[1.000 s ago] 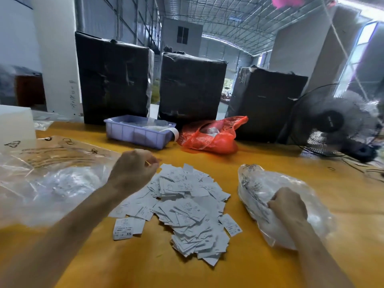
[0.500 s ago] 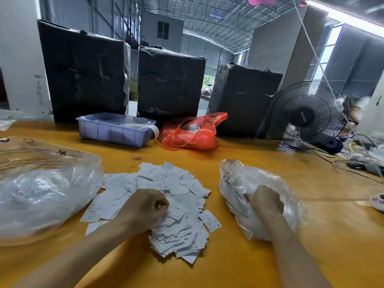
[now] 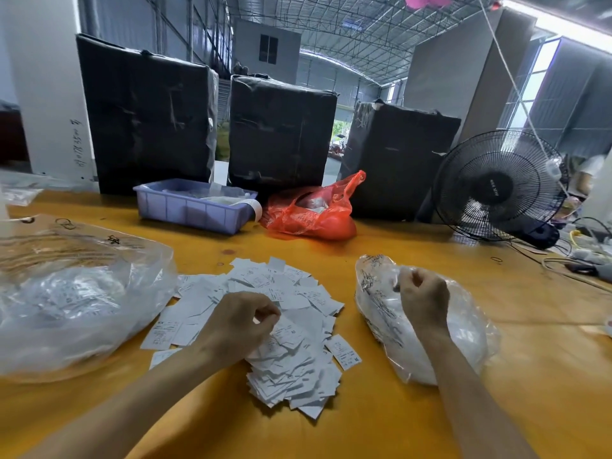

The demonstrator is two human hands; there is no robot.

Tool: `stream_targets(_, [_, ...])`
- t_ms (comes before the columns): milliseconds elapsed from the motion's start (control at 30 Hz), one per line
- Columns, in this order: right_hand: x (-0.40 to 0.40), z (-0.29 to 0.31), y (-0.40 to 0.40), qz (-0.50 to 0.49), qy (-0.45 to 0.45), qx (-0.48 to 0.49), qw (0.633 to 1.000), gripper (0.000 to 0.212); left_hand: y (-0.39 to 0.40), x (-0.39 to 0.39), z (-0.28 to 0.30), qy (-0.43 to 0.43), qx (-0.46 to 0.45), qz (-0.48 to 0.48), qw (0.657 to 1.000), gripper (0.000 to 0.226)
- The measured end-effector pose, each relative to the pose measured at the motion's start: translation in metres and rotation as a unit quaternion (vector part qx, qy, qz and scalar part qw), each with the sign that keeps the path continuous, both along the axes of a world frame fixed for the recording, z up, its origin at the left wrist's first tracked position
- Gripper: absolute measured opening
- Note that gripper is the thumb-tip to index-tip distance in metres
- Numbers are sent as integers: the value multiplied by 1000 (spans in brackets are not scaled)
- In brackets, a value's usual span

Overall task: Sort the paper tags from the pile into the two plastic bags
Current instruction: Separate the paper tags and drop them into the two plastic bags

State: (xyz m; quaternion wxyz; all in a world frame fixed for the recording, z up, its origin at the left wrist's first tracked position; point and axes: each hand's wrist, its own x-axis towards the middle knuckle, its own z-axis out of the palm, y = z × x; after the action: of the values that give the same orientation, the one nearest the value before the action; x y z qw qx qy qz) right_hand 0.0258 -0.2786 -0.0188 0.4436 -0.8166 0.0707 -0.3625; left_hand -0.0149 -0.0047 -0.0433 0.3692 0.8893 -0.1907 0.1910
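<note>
A pile of white paper tags [image 3: 294, 356] lies on the yellow table between two clear plastic bags. The large left bag [image 3: 76, 293] holds several tags. The smaller right bag [image 3: 470, 339] also holds white tags. My left hand [image 3: 238, 323] rests on the middle of the pile, fingers curled, with thumb and forefinger pinching a tag on top. My right hand [image 3: 424, 299] sits on the right bag and grips the plastic near its mouth. One tag marked M [image 3: 342, 351] lies loose at the pile's right edge.
At the back of the table [image 3: 381, 419] stand a lilac plastic tray [image 3: 192, 210], a red plastic bag [image 3: 311, 213] and three black-wrapped boxes [image 3: 281, 130]. A black fan [image 3: 500, 187] and loose cables [image 3: 583, 260] occupy the far right.
My left hand has come from up near the left bag down onto the middle of the pile and pinched there. My right hand has stayed holding the right bag.
</note>
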Motion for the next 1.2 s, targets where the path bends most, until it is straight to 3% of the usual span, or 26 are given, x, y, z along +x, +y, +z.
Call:
stream_targets(33, [-3,6,10,89,-3,113,990,28,-1,0,1,6,-23,2,1000,7])
stream_targets(100, [-13,15,36,275,47,314,908,19,-2,0,6,44,-89,-3,995,6])
stream_targets(167, [-21,18,61,398,122,346,841,19,-5,-2,13,140,-215,-29,966,28])
stream_targets(233, [-27,17,86,463,175,299,816,14,-5,-3,20,258,-333,-54,905,59])
stream_targets(300, [-34,13,103,469,196,264,820,7,-2,-2,24,330,-372,-75,864,83])
stream_targets(367, [-38,9,113,454,197,247,833,7,2,-2,26,353,-358,-98,859,89])
stream_targets(500, [-40,2,117,441,201,204,851,11,7,-2,24,312,-315,-97,891,56])
stream_targets(633, [-39,-2,121,437,203,211,851,18,12,-1,21,307,-322,-80,892,20])
stream_targets(700, [-36,-4,121,399,169,186,882,24,17,3,22,292,-335,-36,895,13])
stream_targets(767, [-30,-9,117,302,123,7,945,26,23,6,23,284,-351,3,892,16])
stream_targets(800, [-28,-12,116,251,124,-117,953,28,24,7,23,283,-362,12,888,17])
stream_targets(833, [-27,-16,115,215,147,-218,941,33,26,8,23,284,-374,18,883,16])
stream_targets(900, [-26,-22,116,186,219,-320,903,51,26,8,22,289,-393,24,873,15])
stream_targets(967, [-24,-25,117,198,264,-310,892,55,26,8,21,291,-396,27,870,16])
stream_targets(1133, [-24,-23,113,245,255,-159,922,27,23,9,19,292,-392,34,872,19])
stream_targets(1200, [-24,-23,110,242,255,-125,928,30,22,8,18,299,-381,34,874,23])
